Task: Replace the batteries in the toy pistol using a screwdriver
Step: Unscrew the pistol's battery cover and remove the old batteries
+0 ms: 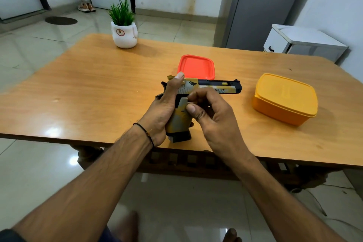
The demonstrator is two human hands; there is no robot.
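Observation:
A gold, grey and black toy pistol hovers over the wooden table, barrel pointing right and grip pointing down toward me. My left hand grips the pistol's handle from the left, thumb stretched up along the slide. My right hand sits against the right side of the handle, thumb and fingertips pinching a small grey cover panel on the grip. No screwdriver or loose batteries are visible.
A red lid lies flat just behind the pistol. An orange lidded container stands to the right. A white pot with a green plant sits at the table's far left. The near table edge runs below my wrists.

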